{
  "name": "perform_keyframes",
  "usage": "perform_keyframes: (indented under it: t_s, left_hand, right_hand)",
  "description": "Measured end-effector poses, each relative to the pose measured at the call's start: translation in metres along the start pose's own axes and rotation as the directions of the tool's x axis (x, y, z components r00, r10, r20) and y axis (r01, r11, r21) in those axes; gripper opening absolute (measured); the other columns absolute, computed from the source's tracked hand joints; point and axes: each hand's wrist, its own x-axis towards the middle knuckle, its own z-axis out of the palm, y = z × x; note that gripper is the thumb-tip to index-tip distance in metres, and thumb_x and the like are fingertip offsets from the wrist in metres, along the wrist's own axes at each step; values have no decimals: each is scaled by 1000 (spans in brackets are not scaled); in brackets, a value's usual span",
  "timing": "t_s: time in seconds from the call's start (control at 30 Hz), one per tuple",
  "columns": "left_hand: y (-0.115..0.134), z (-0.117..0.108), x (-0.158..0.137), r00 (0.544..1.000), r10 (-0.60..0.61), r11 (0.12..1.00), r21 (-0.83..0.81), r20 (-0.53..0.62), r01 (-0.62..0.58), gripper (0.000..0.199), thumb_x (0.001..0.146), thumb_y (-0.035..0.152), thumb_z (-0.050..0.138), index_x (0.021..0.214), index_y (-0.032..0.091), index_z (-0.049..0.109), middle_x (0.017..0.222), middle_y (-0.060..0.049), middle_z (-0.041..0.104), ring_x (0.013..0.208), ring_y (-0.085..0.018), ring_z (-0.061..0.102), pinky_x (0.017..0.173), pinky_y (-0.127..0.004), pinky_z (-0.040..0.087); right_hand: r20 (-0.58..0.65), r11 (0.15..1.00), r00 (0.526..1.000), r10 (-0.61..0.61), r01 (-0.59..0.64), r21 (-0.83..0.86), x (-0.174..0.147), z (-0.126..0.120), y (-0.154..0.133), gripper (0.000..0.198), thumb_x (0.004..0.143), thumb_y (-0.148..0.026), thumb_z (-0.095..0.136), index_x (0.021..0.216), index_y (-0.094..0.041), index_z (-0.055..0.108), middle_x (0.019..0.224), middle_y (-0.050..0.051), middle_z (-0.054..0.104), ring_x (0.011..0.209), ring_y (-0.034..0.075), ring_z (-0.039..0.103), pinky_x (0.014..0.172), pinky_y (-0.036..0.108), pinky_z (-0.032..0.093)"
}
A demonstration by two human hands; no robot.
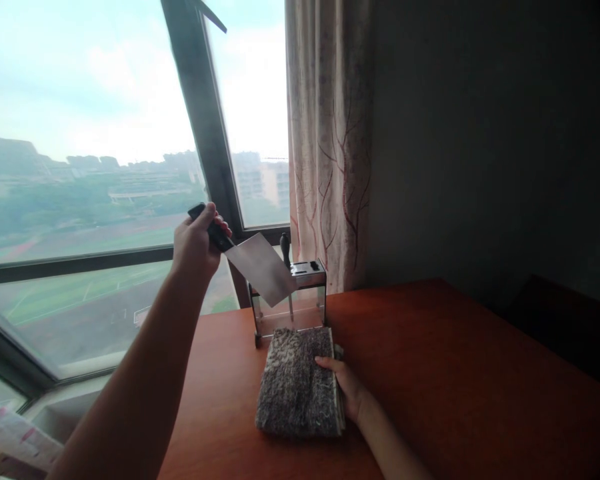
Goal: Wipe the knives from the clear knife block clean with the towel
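Observation:
My left hand [196,241] is closed around the black handle of a cleaver [264,268], raised in front of the window. Its broad blade slants down to the right and covers part of a knife block [310,269] with clear sides and a slotted top. A sharpening steel or similar tool with a black handle [285,250] stands in the block. My right hand [349,387] grips the right edge of a folded, shaggy grey cloth [300,387] on the table, thumb on top; its other fingers are hidden behind the folds.
The reddish-brown wooden table [430,347] reaches toward the dark wall on the right. A window frame [200,100] stands at the left and behind, with a patterned curtain [330,133] beside it. Light fabric [15,433] hangs at the lower left.

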Motion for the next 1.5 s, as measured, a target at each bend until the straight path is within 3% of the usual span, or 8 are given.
perform_keyframes:
  t_s: [0.2,0.43,0.7,0.87,0.93,1.0,1.17,1.5]
  left_hand:
    - [-8,-31,-11,980,-16,999,-47,-198,7,12,80,15,65,71,16,57,53,4,50,46,-9,50,48,-21,49]
    - [-18,-61,-36,945,-244,953,-235,-218,192,18,88,18,56,70,16,53,53,6,48,44,-7,48,51,-21,48]
    - [-55,-99,-83,802,-544,794,-459,-248,398,29,95,19,43,67,17,46,51,6,46,42,-8,49,52,-23,47]
    - [-87,-110,-120,717,-622,730,-563,-314,387,32,96,18,39,64,17,45,51,5,48,42,-7,49,50,-22,45]
    - [-101,-108,-135,663,-650,715,-594,-371,369,32,95,18,42,63,17,46,49,6,48,42,-7,49,51,-22,46]
    - [-112,-104,-147,647,-658,710,-605,-387,361,32,95,16,43,63,17,46,49,7,49,42,-6,49,52,-21,47]
    - [-123,-98,-169,655,-665,695,-619,-360,366,27,92,14,48,65,17,52,53,5,53,47,-7,54,55,-20,51]
    - [-118,-112,-201,781,-606,756,-412,-147,509,5,77,17,64,77,20,69,80,-4,69,79,-18,66,73,-29,56]
  right_hand:
    - [-8,1000,1000,1,-1,2,-3,4,0,26,78,-24,61,99,-9,65,79,11,75,83,25,72,86,39,51]
    - [4,999,1000,-30,30,-20,-9,7,-2,26,78,-26,62,98,-9,66,83,12,75,91,26,70,90,39,49]
    - [136,988,979,-152,150,23,-19,13,-6,40,78,-36,60,109,-11,65,98,13,74,103,29,66,95,43,45]
    - [193,956,937,-293,291,38,-27,21,-10,48,78,-44,60,118,-16,62,103,12,74,103,31,65,94,48,45]
    - [174,949,934,-313,316,9,-28,22,-9,49,76,-45,64,117,-17,63,102,12,74,101,31,66,93,48,46]
    - [142,951,944,-298,306,-36,-28,22,-8,48,74,-42,68,114,-16,65,102,12,74,100,32,67,92,47,46]
    - [122,963,957,-263,269,-31,-27,23,-8,44,75,-35,67,112,-12,65,106,13,73,103,31,66,94,45,46]
    - [72,972,972,-225,229,-47,-33,13,-15,45,79,-40,59,116,-16,64,96,10,75,93,31,70,90,48,48]
